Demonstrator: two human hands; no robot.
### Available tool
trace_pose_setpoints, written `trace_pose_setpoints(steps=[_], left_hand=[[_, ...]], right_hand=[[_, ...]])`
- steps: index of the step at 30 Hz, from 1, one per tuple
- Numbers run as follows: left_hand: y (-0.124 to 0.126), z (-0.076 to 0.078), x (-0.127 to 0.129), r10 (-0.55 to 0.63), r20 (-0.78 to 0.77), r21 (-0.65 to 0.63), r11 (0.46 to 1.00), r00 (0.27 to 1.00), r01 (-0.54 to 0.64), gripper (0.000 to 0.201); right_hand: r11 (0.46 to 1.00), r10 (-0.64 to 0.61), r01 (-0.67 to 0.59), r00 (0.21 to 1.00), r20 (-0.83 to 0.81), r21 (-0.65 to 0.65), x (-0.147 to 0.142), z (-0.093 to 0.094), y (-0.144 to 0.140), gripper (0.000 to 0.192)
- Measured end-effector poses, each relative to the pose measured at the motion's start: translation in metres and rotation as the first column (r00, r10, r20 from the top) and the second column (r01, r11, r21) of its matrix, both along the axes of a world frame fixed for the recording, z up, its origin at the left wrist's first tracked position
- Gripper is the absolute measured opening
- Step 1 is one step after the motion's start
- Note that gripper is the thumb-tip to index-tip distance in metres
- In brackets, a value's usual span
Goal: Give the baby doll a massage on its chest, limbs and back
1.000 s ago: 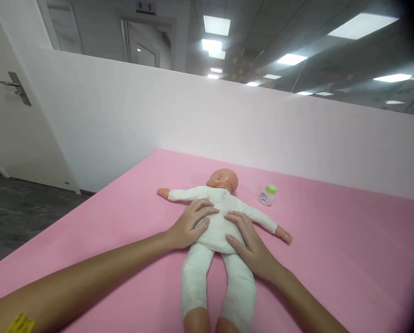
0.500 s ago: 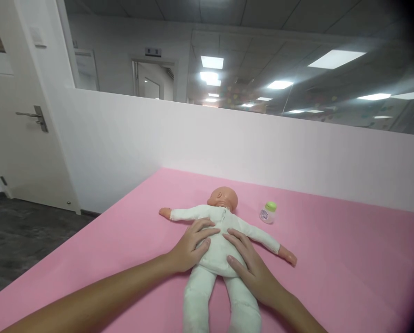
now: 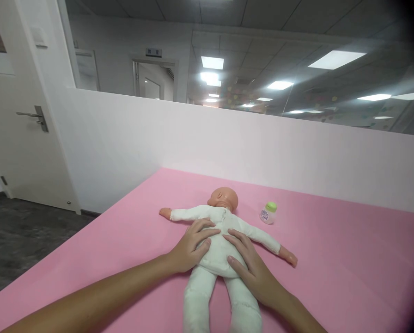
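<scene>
Your left hand point(image 3: 189, 247) and right hand point(image 3: 250, 266) both lie flat on the doll point(image 3: 218, 245), one on each flank of its soft white torso, fingers spread and pointing toward the head, thumbs turned in toward the middle. The two hands stay apart, with a strip of white cloth showing between them; neither is closed round anything, they simply press or rest palm-down on the body. Compared with half a second ago almost nothing has shifted: hands, doll and view sit where they were, so the hold looks settled rather than in motion. A second ago your head was tipped lower; it has since come up and steadied. The doll lies on its back near the middle of the pink mat point(image 3: 349, 268), arms flung out to either side, bald head turned to the left, legs running down toward you and out of the bottom edge. Your forearms reach in from the lower corners, the left one long and nearly straight, the right one shorter and bent at the wrist. A small bottle point(image 3: 268, 212) with a green cap stands just beside the doll's head, clear of both hands. A white wall point(image 3: 262, 143) rises behind the mat.
</scene>
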State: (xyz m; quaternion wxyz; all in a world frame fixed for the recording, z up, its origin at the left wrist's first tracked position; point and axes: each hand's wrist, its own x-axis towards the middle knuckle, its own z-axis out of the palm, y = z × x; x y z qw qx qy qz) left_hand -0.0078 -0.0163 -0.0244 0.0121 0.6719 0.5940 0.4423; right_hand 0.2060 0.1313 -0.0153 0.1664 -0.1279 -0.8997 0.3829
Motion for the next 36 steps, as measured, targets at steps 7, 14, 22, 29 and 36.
trace_pose_setpoints(steps=[7, 14, 22, 29, 36], left_hand=[[-0.0006, 0.0009, 0.001, 0.004, 0.001, -0.003, 1.0, 1.0, -0.004, 0.04], [-0.0009, 0.001, 0.0017, 0.011, -0.007, -0.005, 1.0, 1.0, -0.011, 0.04], [-0.0008, 0.0015, 0.0017, 0.01, 0.003, -0.011, 1.0, 1.0, -0.01, 0.04], [-0.0011, 0.0025, 0.0019, 0.005, -0.003, -0.006, 1.0, 1.0, -0.005, 0.039], [-0.0015, 0.0024, 0.0024, 0.007, -0.001, -0.01, 1.0, 1.0, -0.007, 0.039]], right_hand=[[1.0, 0.005, -0.005, 1.0, 0.003, -0.01, -0.0004, -0.0001, 0.0003, 0.052], [1.0, 0.007, -0.007, 1.0, 0.004, -0.007, -0.0001, 0.0015, -0.0002, 0.052], [1.0, 0.006, -0.006, 1.0, 0.003, -0.006, 0.0003, 0.0036, -0.0018, 0.052], [1.0, 0.014, -0.014, 1.0, -0.015, -0.007, 0.0003, 0.0034, -0.0008, 0.053], [1.0, 0.016, -0.016, 1.0, 0.0, -0.006, -0.0001, 0.0037, -0.0007, 0.052]])
